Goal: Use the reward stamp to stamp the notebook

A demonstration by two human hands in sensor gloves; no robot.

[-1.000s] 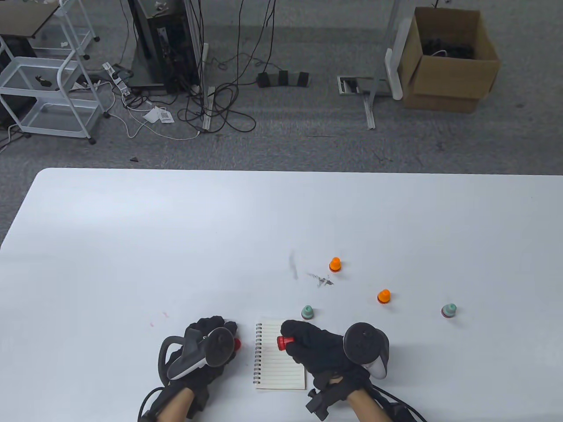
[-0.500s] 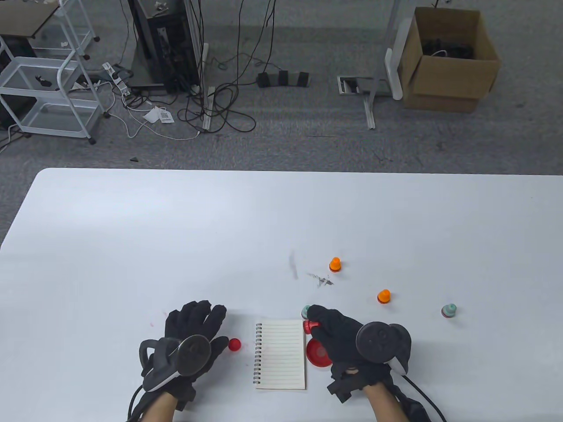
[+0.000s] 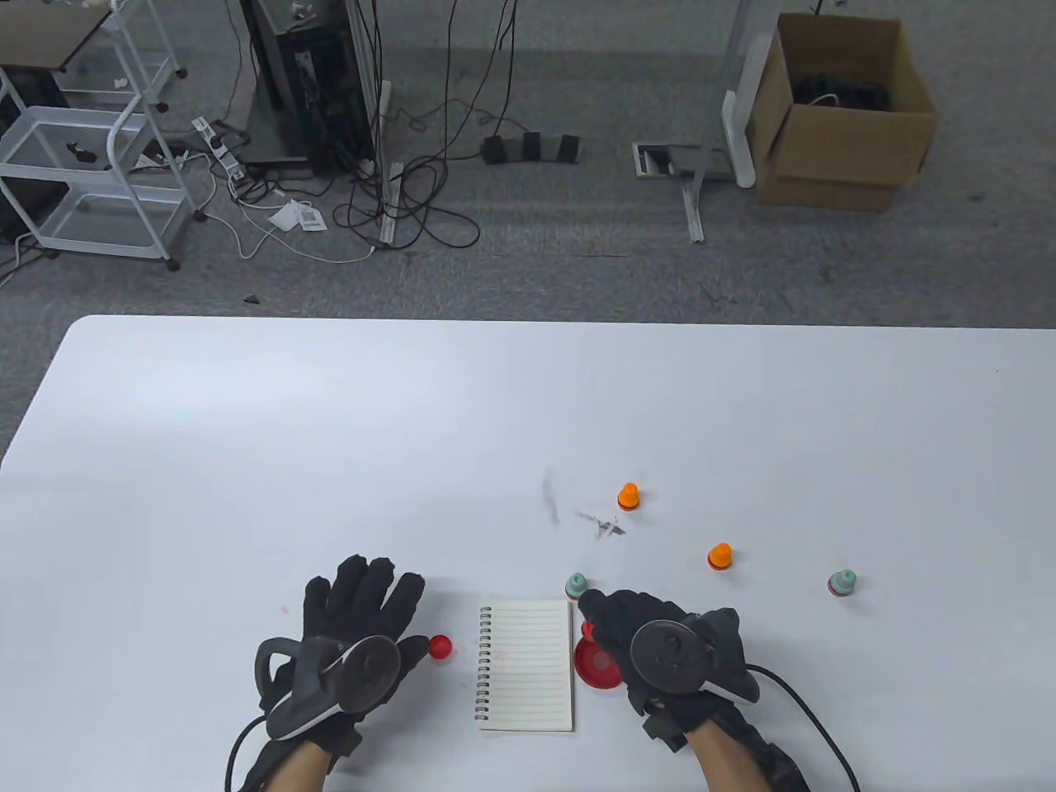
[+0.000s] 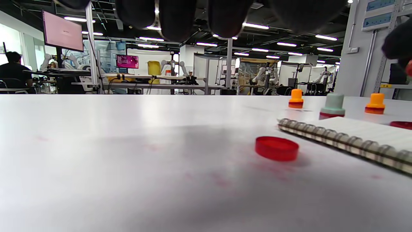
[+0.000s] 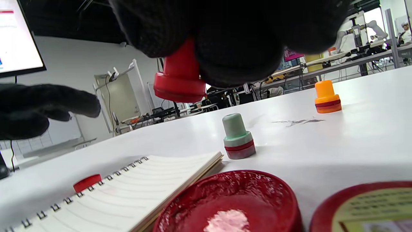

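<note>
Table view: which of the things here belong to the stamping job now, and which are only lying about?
In use:
- red stamp, held by the right hand
- open red ink pad, under it
- spiral notebook
- red cap, beside the left hand

Lying about:
- two orange stamps
- two green stamps

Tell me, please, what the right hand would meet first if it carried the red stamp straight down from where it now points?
Probably the open red ink pad: the red stamp in the right hand hangs face-down above it, though depth is unclear.
</note>
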